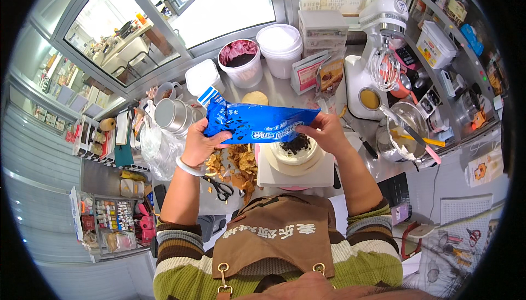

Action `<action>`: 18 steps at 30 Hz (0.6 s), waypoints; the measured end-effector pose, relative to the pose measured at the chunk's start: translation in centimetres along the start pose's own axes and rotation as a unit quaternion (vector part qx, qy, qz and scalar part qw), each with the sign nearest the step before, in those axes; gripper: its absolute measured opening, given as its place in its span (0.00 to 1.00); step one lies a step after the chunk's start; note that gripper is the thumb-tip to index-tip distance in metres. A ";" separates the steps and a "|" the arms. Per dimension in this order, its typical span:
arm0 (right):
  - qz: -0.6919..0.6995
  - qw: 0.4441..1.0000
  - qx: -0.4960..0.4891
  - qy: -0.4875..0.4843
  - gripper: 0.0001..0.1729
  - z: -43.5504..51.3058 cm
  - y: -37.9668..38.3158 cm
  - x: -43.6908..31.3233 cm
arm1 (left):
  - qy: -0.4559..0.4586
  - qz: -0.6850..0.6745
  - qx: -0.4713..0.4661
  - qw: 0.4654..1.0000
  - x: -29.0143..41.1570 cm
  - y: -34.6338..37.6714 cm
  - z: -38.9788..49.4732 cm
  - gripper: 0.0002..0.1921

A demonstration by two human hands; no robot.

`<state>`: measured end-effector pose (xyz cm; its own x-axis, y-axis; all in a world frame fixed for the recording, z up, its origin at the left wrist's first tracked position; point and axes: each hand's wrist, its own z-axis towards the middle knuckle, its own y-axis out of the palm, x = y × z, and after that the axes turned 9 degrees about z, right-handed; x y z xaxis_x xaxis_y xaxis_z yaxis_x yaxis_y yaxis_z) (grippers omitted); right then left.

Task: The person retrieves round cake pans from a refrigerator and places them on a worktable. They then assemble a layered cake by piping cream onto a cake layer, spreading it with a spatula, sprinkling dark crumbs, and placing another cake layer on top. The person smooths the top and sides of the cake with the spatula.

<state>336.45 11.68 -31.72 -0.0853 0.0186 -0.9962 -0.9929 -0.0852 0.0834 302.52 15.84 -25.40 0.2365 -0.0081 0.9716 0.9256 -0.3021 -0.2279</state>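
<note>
A blue plastic bag (250, 121) with printed writing is held sideways over a small cake (283, 154). My left hand (201, 141) grips the bag's left end, and my right hand (326, 131) pinches its right end. Dark brown crumbs (296, 144) lie on the cake's white cream top, just below the bag's right part. The cake stands on a pale square board (304, 180). Part of the cake is hidden behind the bag.
Brown cake scraps (243, 168) and black scissors (222, 189) lie left of the board. Round metal tins (172, 115) stand at the left. A stand mixer (365, 70), a steel bowl (384, 144) with spatulas and a black-handled knife (368, 148) are at the right. White tubs (280, 49) stand behind.
</note>
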 end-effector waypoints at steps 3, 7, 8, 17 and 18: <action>0.009 1.000 -0.006 0.000 0.13 0.0 0.4 -0.3 | 0.019 0.015 0.001 1.000 -0.9 -0.5 -0.1 0.17; 0.025 0.999 -0.025 0.014 0.13 0.6 0.9 -0.7 | -0.017 -0.016 0.011 1.000 -3.0 -0.9 -0.6 0.17; 0.026 0.999 -0.031 0.029 0.13 0.9 1.0 -0.8 | -0.027 -0.030 0.020 0.999 -3.8 -0.8 -0.8 0.17; -0.195 0.975 -0.093 0.044 0.16 5.8 1.6 -2.8 | -0.141 -0.200 0.053 0.968 -10.7 1.7 -2.8 0.18; -0.220 0.968 -0.107 0.046 0.16 6.3 1.8 -3.1 | -0.156 -0.216 0.057 0.962 -11.2 2.0 -2.9 0.18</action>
<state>334.38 17.80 -28.29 0.3604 0.0116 -0.9327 -0.8903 -0.2940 -0.3477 300.89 12.52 -36.52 -0.1174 0.3864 0.9148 0.9797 -0.1056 0.1703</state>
